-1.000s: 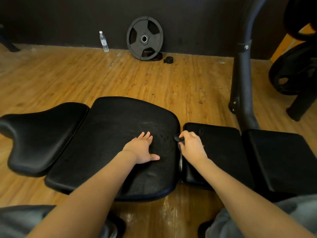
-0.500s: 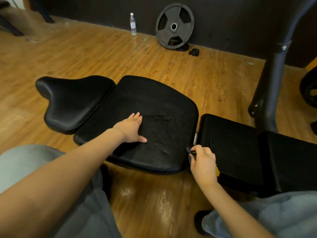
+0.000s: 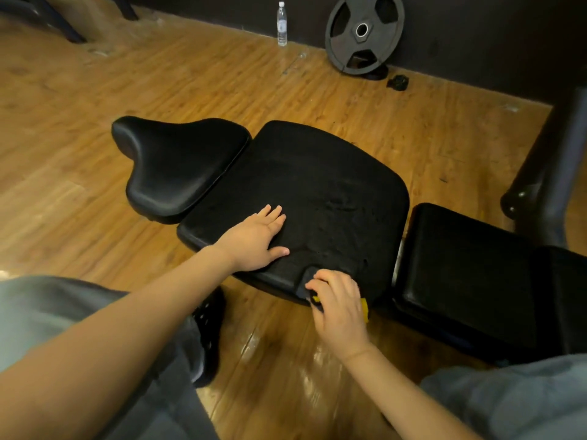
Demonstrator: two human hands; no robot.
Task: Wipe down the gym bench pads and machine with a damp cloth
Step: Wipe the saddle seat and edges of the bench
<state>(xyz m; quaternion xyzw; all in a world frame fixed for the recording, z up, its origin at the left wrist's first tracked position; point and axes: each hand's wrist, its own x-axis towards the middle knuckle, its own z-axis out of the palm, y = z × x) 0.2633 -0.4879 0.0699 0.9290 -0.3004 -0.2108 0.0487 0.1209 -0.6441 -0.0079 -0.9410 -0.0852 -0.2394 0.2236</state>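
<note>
Right hand [image 3: 341, 308] clenched on dark cloth [image 3: 305, 282] at middle pad [image 3: 317, 185] near edge; left hand [image 3: 257, 239] flat, released, further along pad.

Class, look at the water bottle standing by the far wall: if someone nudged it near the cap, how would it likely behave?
The water bottle stands tall and narrow on the wooden floor, so a nudge near the cap would probably tip it. Being round, it may then roll. It looks like thin clear plastic, likely light; its fill level cannot be told.

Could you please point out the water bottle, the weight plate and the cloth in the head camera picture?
water bottle [image 3: 281, 25]: head view, on its label.
weight plate [image 3: 363, 29]: head view, at its centre hub.
cloth [image 3: 305, 278]: head view, on the dark fold beside the right hand's fingertips.
</note>
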